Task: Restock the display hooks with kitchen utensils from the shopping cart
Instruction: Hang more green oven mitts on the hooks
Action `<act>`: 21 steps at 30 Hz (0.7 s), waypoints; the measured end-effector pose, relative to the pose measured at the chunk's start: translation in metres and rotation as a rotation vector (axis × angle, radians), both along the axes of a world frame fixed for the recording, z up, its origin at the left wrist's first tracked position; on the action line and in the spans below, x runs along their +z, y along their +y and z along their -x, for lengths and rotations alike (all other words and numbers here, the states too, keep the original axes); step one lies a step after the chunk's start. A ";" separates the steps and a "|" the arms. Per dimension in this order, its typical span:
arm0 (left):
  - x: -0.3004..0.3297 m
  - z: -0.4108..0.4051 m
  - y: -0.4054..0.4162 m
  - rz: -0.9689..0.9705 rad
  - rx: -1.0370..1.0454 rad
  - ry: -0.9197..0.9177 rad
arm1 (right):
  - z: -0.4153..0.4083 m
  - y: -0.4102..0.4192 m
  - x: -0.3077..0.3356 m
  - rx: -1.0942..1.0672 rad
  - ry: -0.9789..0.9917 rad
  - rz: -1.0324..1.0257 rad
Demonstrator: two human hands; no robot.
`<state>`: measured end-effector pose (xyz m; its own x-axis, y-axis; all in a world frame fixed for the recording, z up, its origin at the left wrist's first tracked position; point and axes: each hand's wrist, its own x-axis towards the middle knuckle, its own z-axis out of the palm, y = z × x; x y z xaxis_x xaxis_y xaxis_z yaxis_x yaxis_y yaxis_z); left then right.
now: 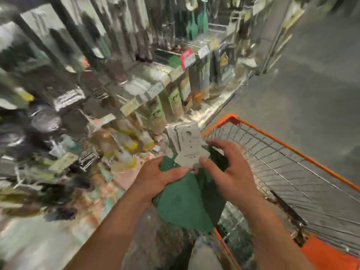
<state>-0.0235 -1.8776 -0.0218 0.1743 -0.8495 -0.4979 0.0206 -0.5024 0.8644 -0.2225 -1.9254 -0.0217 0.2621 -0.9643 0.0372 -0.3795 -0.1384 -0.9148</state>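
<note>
- Nearest the camera, both forearms reach forward from the bottom edge, meeting over a green utensil [185, 199] with a pale header card [188, 147] at its far end.
- The left hand [155, 178] grips the green part from the 9 o'clock side, thumb laid across the top.
- The right hand [226, 172] touches the card's edge with its thumb from 3 o'clock; its fingers are spread and half-curled, and whether they truly pinch cannot be told.
- The utensil's long axis runs from 6 toward 12 o'clock, card end leading toward the display hooks [136, 98], which are badly blurred.
- The shopping cart [292, 152] stands at 3 o'clock, just beside the hands.
- The left hand seems to carry the load; the hang hole must be lined up next.
</note>
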 end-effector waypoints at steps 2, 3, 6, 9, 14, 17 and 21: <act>0.020 -0.033 0.042 0.047 0.107 -0.006 | -0.050 0.022 0.021 0.095 -0.013 0.076; 0.027 -0.047 0.062 0.067 0.163 -0.001 | -0.070 0.034 0.027 0.134 -0.021 0.097; 0.049 -0.090 0.131 0.102 0.345 0.039 | -0.132 0.082 0.047 0.264 -0.035 0.083; 0.062 -0.133 0.204 0.111 0.543 0.060 | -0.194 0.134 0.055 0.401 -0.008 0.113; 0.060 -0.173 0.300 0.095 0.808 0.087 | -0.276 0.186 0.068 0.697 0.102 0.128; 0.062 -0.188 0.343 0.156 0.922 0.128 | -0.316 0.210 0.068 0.809 0.130 0.175; 0.064 -0.207 0.382 0.219 1.075 0.230 | -0.363 0.233 0.072 0.960 0.140 0.052</act>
